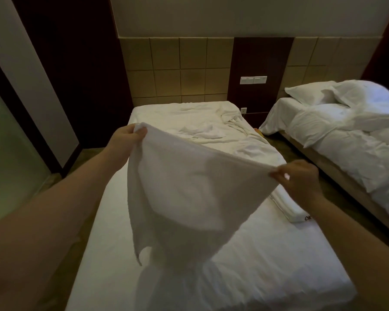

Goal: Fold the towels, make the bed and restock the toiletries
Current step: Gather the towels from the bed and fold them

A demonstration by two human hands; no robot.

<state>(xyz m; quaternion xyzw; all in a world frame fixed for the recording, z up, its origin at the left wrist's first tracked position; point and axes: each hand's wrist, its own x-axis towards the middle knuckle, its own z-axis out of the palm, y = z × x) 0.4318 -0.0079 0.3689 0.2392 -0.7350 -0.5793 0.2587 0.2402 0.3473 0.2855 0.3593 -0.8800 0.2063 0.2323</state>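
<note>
A white towel (189,189) hangs spread in the air over the near bed (267,254). My left hand (127,140) pinches its upper left corner and my right hand (301,178) pinches its upper right corner. The top edge sags between them and the lower end droops to the mattress. A folded white towel (285,205) lies on the bed's right side, partly hidden behind the held towel. Crumpled white linen (202,131) lies near the head of this bed.
A second bed (346,153) at the right carries rumpled bedding and pillows (337,93). A narrow floor aisle (301,153) separates the beds. A padded headboard wall with a switch panel (253,80) stands behind. A frosted glass partition (9,140) is at the left.
</note>
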